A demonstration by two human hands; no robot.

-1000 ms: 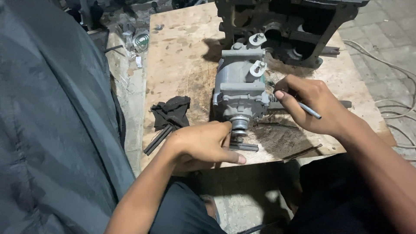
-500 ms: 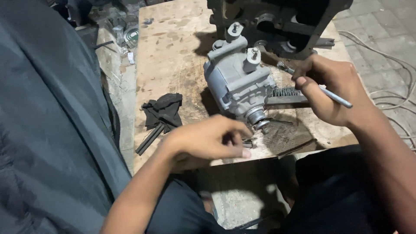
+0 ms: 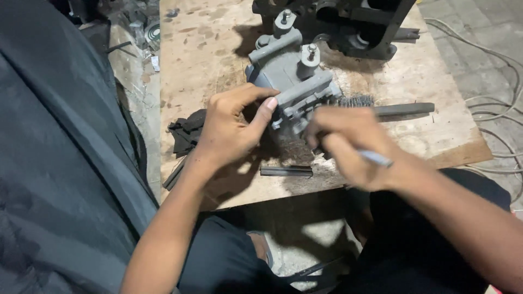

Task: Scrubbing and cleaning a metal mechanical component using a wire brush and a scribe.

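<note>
Left hand (image 3: 231,128) clasps the side of the grey metal housing (image 3: 289,76), thumb on its near flange, which I judge steadies it. The housing stands on the wooden desk (image 3: 212,49), near its middle. Right hand (image 3: 348,144) is clenched around a thin silvery tool (image 3: 376,158) at the housing's near end; tip hidden. Wire brush (image 3: 381,106) lies just behind, black rag (image 3: 185,130) left.

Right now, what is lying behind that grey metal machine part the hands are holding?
Behind the grey machine part a large dark metal frame stands on the wooden board. The left hand and right hand cover the part's near end, so its front stays hidden.
</note>
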